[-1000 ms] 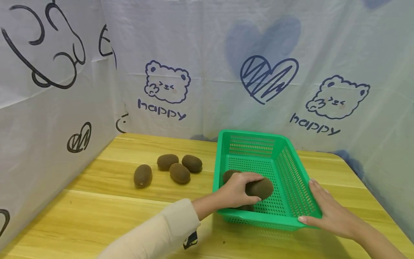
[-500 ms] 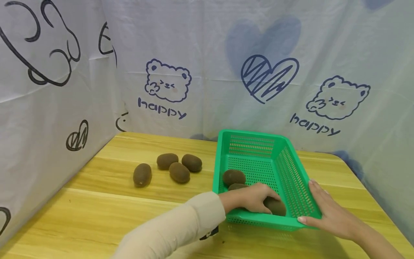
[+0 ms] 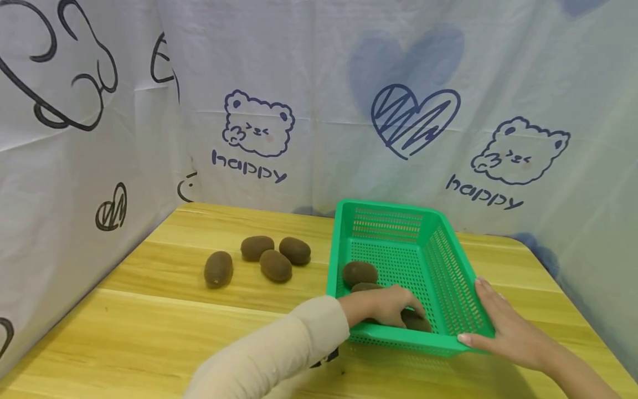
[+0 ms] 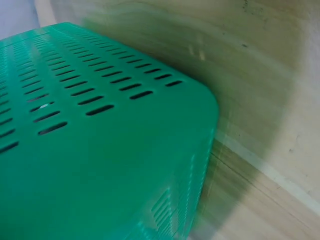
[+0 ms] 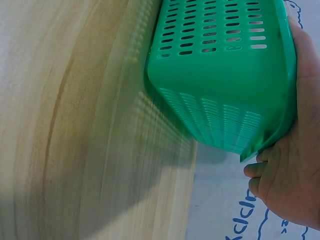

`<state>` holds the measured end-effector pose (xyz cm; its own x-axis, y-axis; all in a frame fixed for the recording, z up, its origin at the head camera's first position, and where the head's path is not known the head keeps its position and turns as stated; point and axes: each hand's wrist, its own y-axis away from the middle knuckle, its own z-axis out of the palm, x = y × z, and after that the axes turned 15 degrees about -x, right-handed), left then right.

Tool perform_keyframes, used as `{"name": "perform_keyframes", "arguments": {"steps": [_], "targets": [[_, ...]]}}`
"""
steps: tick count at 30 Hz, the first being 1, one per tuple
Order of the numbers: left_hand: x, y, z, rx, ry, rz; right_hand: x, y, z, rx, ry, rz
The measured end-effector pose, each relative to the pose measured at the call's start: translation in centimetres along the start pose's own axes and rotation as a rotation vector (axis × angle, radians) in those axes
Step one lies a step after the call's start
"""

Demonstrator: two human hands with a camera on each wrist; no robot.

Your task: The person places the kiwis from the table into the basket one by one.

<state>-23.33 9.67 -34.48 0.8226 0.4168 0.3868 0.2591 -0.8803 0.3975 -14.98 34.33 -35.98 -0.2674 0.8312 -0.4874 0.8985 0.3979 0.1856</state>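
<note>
Inside the green plastic basket (image 3: pixel 463 266), near its front wall, my left hand (image 3: pixel 389 305) has its fingers curled over a brown kiwi (image 3: pixel 416 321). That kiwi is partly hidden by the hand. Just behind the hand, another kiwi (image 3: pixel 366 287) peeks out, and a further kiwi (image 3: pixel 360 273) lies by the basket's left wall. At the front right corner my right hand (image 3: pixel 518 332) grips the basket, thumb on the rim and fingers along the outer side. In the left wrist view only the outside of the basket (image 4: pixel 115 150) and the table show; the left hand is out of sight there.
Left of the basket, a cluster of three kiwis (image 3: pixel 276 265) and one separate kiwi (image 3: pixel 219 269) lie on the wooden table (image 3: pixel 164 321). White printed cloth (image 3: pixel 329 138) hangs behind the table and at both sides.
My left hand has carried a kiwi rightward and down toward the basket's front, then lowered it further. Two kiwis behind the hand are now better exposed. The right hand stays in place.
</note>
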Motion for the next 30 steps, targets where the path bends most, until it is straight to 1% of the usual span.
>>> {"name": "perform_keyframes", "arguments": {"steps": [4,7,9,11,13,16,18,20,22,24,28,30], "targets": [[0.0,0.5,0.1,0.096,0.024,-0.017,0.0,0.0,0.0,-0.002,-0.004,0.002],[0.0,1.1,0.1,0.175,0.078,-0.017,0.1,0.0,0.1,-0.002,-0.009,-0.001],[-0.2,1.6,0.0,0.241,0.118,-0.017,0.1,0.0,0.2,0.000,-0.008,-0.005],[-0.4,2.0,0.1,0.318,0.173,-0.005,0.1,0.0,0.2,0.004,0.001,-0.007],[-0.7,2.4,0.1,0.411,0.203,0.014,0.1,0.0,0.2,0.007,0.010,-0.009],[-1.2,3.3,0.2,0.554,0.214,0.045,0.1,0.0,0.2,0.011,0.025,-0.010],[-1.4,4.0,0.3,0.644,0.205,0.061,0.1,0.0,0.2,0.013,0.028,-0.009],[-1.8,4.6,0.3,0.724,0.196,0.081,0.1,0.1,0.1,0.011,0.024,-0.008],[-2.3,5.2,0.5,0.778,0.200,0.102,0.0,0.1,0.1,0.008,0.014,-0.008],[-2.9,5.8,0.7,0.812,0.211,0.117,0.0,0.1,0.1,0.005,0.006,-0.006],[-4.1,7.1,1.5,0.864,0.238,0.122,-0.1,0.1,0.0,-0.001,-0.004,-0.001],[-4.6,7.7,2.0,0.908,0.241,0.118,-0.1,0.1,0.1,0.001,0.004,0.003]]}}
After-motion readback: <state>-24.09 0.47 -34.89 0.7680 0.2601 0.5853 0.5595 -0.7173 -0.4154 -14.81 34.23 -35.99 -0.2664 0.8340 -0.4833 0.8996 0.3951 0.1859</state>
